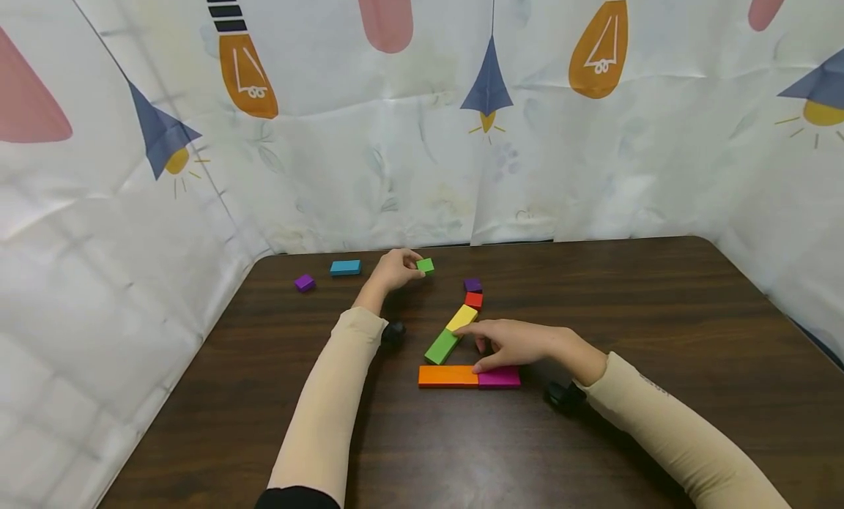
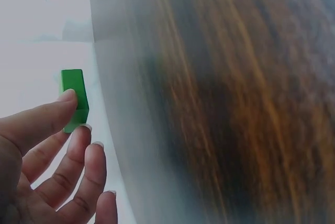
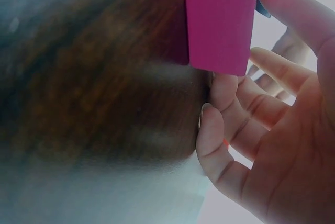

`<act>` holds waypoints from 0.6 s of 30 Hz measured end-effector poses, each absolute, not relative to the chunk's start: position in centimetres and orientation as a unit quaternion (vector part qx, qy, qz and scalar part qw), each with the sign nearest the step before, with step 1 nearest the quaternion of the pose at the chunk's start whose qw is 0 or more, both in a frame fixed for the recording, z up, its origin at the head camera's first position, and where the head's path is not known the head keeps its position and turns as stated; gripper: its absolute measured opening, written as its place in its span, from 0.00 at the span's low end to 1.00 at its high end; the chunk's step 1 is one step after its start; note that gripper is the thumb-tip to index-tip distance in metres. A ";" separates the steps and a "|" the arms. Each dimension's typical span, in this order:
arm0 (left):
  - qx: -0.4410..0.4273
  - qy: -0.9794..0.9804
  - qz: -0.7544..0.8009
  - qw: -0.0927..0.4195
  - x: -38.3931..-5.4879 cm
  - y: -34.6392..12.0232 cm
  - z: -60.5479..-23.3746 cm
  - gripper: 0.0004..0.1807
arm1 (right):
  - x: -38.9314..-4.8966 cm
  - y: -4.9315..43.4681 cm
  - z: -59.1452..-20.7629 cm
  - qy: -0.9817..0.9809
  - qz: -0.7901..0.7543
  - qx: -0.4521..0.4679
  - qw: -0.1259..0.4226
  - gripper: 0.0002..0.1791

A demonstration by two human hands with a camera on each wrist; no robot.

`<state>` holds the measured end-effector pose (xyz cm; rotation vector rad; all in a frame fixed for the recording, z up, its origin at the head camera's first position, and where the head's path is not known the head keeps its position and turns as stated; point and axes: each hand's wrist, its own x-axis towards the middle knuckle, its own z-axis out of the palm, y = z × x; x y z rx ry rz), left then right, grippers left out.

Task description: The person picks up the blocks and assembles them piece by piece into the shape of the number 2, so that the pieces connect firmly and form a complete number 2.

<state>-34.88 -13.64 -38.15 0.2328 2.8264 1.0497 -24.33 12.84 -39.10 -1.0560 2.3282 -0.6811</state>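
Note:
My left hand (image 1: 395, 268) pinches a small green block (image 1: 425, 265) between thumb and fingers near the table's far edge. In the left wrist view the thumb presses on one face of that block. My right hand (image 1: 521, 342) rests over a group of blocks at the middle. Its index finger reaches to where a yellow block (image 1: 461, 317) meets a longer green block (image 1: 441, 347). The thumb touches near the joint of an orange block (image 1: 448, 377) and a magenta block (image 1: 501, 378), which lie end to end. A red block (image 1: 474, 299) and a dark purple block (image 1: 472, 284) continue beyond the yellow one.
At the back left lie a blue block (image 1: 346, 268) and a purple block (image 1: 305, 283). A patterned cloth (image 1: 422, 165) hangs behind the dark wooden table (image 1: 626, 289) and along its left side.

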 end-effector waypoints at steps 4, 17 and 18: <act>0.081 0.932 0.349 0.058 -34.7 -13.2 -38.2 0.21 | -24.4 12.9 -39.1 0.851 -0.253 -0.388 0.247 0.37; 0.111 0.938 0.320 0.070 -34.5 -11.9 -37.9 0.19 | -24.3 12.9 -39.3 0.850 -0.260 -0.386 0.246 0.37; 0.113 0.938 0.319 0.070 -34.5 -11.7 -37.9 0.19 | -24.3 12.9 -39.4 0.850 -0.258 -0.387 0.246 0.37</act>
